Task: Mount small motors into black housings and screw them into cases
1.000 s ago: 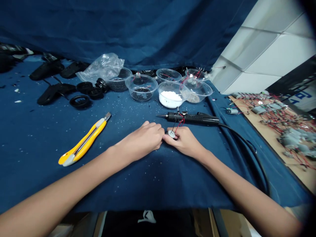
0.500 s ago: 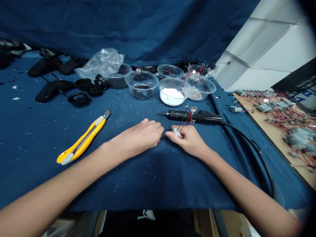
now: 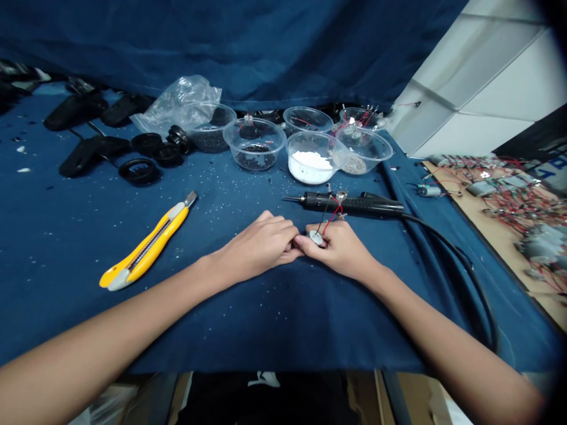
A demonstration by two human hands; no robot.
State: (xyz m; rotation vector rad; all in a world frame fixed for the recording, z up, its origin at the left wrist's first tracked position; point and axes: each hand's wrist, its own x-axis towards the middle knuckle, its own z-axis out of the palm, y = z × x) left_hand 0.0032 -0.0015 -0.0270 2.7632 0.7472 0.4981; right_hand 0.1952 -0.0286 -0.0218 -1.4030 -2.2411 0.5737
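at the far left of my feed, black plastic parts (image 3: 80, 158) lie on the cloth-covered tabletop (image 3: 248, 330), with a black ring (image 3: 139, 179) to their right. nearer me, a yellow cutter (image 3: 146, 248) lies diagonally, blade end away from me and to the right. farther back sits a clear tub (image 3: 233, 154) of dark bits.

then comes my left hand (image 3: 266, 245), fingers curled and meeting the right thumb; the knuckles block my view, so i can't tell whether it holds anything. a tub of white material (image 3: 291, 154) stands beyond.

the small grey motor (image 3: 316, 237) is in my right hand (image 3: 343, 248), which is closed around it. its round end face points up towards me; i judge that the long axis runs from that face down into the fist. red and black leads (image 3: 331, 221) rise from it, away from me. i take the step in hand to be working the motor between both hands; the next move calls for a steady right grip and untugged leads.

just beyond lies a black screwdriver (image 3: 358, 205), bit pointing left. at far right, wired motors crowd a board (image 3: 509, 257).
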